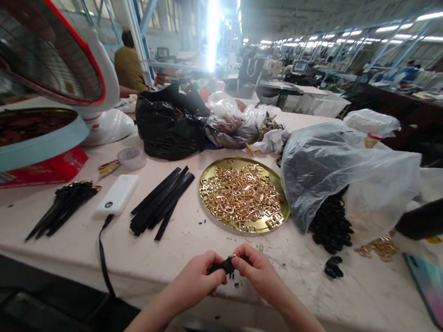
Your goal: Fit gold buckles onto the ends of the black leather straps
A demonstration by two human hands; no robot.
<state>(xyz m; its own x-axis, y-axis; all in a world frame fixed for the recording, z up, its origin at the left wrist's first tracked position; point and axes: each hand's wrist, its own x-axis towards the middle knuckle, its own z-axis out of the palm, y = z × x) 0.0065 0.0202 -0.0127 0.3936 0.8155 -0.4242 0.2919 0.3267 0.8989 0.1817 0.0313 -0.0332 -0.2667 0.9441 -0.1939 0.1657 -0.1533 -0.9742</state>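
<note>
Near the table's front edge, my left hand (201, 276) is closed around a short black strap (227, 265). My right hand (255, 267) pinches the strap's other end, where a small metallic glint shows; my fingers hide most of that end. Just beyond my hands lies a round gold tray (205, 205) heaped with gold metal buckles (244, 192). To its left are several flat black strips (162, 201) in a loose stack. Farther left, a bundle of black straps (61, 206) has gold pieces at one end.
A white power bank (117, 194) with a black cable, a tape roll (131, 158) and a fan (100, 123) stand left. Black (171, 123) and clear plastic bags (323, 150) line the back and right. Small black loops (332, 223) spill near a phone (436, 288).
</note>
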